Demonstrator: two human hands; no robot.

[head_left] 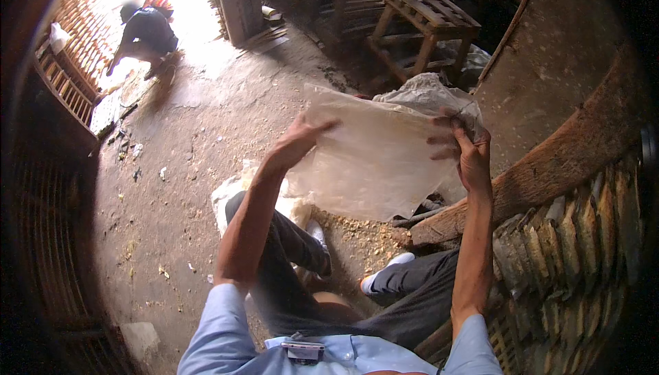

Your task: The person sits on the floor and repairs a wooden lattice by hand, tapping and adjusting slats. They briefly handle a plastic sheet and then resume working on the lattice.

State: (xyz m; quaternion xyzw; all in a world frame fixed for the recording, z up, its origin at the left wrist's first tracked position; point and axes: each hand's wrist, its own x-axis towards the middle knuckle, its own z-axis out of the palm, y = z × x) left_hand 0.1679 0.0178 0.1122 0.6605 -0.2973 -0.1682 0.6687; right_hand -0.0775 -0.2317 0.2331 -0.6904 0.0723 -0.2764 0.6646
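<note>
And there it is, the translucent sheet (374,159), spread between your two grips! Your right grip (470,152) is clamped on its right side, near the top corner. Your left grip (301,140) sits at the left edge, fingers reaching over it; whether they pinch, I can't tell. Just past the right grip, a crumpled whitish sack (427,85); farther beyond, a slatted wooden stool (429,15). Right of that same grip, and nearer you, a curved wooden beam (549,155). Below both grips, yellowish crumbs (357,232) scattered by your shoes! Well beyond the left grip, a crouching person (151,32) in dark clothing.
</note>
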